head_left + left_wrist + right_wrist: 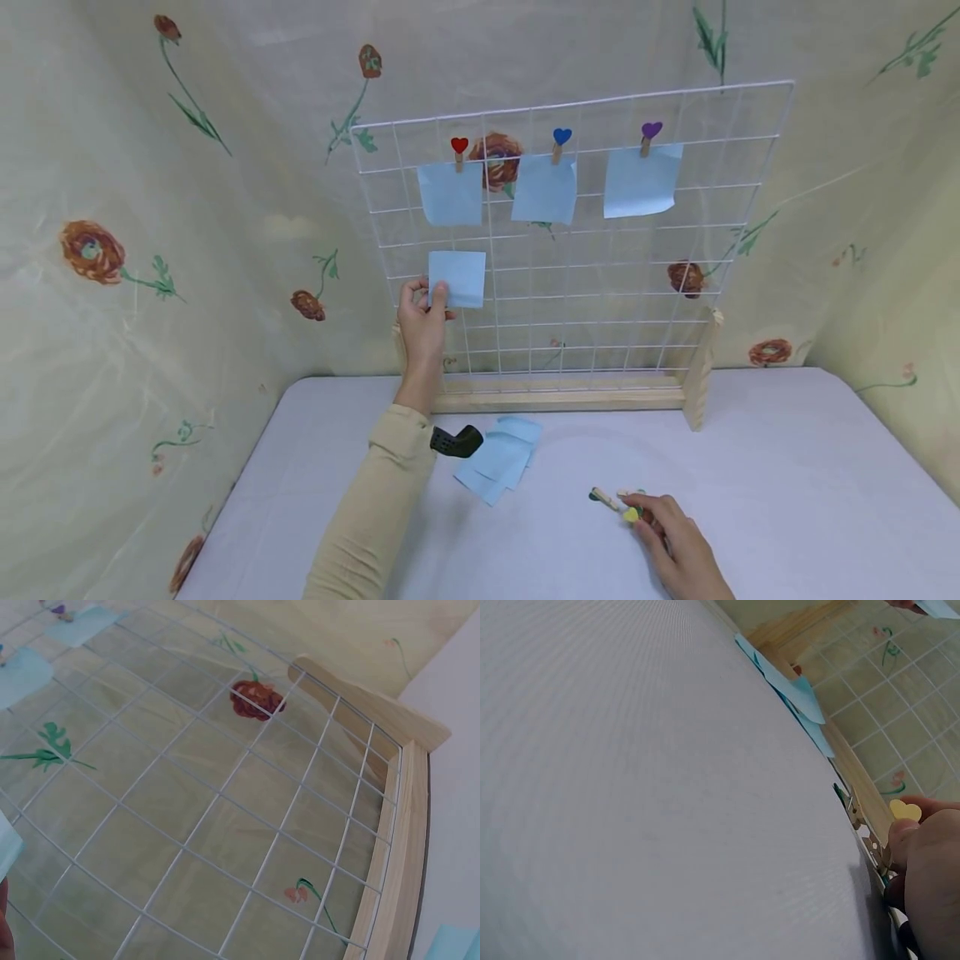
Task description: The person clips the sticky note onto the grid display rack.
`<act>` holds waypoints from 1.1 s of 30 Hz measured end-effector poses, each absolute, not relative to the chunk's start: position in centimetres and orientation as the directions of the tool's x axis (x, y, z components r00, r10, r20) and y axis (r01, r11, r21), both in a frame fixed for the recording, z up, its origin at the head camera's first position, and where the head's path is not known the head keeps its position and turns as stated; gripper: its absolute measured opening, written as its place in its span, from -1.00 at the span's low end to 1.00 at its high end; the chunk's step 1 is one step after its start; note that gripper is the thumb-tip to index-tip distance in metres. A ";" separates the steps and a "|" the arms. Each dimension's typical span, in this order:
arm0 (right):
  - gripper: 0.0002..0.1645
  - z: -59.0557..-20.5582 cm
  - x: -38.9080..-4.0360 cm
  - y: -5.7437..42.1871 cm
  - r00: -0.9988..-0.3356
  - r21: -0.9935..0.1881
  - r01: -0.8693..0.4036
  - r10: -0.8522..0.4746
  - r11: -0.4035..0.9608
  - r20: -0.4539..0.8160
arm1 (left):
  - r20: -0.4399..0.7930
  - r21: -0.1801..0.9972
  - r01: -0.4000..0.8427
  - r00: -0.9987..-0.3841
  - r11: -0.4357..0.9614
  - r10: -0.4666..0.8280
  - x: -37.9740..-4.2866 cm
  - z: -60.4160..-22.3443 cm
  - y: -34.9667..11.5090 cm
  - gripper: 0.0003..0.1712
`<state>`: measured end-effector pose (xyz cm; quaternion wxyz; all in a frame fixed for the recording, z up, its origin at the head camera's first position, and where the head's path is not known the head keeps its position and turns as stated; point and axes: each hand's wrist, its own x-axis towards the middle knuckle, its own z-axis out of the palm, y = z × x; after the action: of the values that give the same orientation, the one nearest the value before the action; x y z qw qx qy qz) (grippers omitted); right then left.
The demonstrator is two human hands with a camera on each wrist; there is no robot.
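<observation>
The right hand (684, 546) partly hides the yellow-heart clip (631, 515).

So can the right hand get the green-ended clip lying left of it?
Probably yes: the green-ended clip lies close to the right hand, with nothing visible on top. But that hand is pinching the yellow-heart clip, which might get in the way.

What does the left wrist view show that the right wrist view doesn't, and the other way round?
Left wrist only: two hanging blue notes and a purple heart clip. Right wrist only: the right hand pinching a yellow heart clip, and a green-tipped clip nearby. Both: the table, wire grid, wooden base, loose blue notes and part of the left hand.
</observation>
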<state>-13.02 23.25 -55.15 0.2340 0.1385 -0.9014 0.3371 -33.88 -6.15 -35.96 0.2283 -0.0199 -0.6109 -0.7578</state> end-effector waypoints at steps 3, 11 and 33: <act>-0.62 -55.0 -13.0 23.1 -0.858 -0.547 -0.395 -0.084 0.738 0.506 | 0.313 0.916 0.374 -0.894 -0.147 -0.321 -33.9 -35.8 -6.2 -0.83; -0.63 -54.9 -13.0 23.2 -0.872 -0.578 -0.379 -0.071 0.723 0.484 | 0.312 0.925 0.363 -0.894 -0.111 -0.321 -34.0 -35.7 -6.0 -0.81; -0.77 -54.4 -12.8 23.2 -0.963 -0.752 -0.187 0.033 0.632 0.267 | 0.304 0.905 0.375 -0.900 -0.200 -0.314 -34.1 -35.1 -5.1 -0.82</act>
<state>-12.79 23.21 -54.37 0.1286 0.0431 -0.8941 0.4268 -34.07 -5.07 -35.13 0.2224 -0.0261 -0.5919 -0.7743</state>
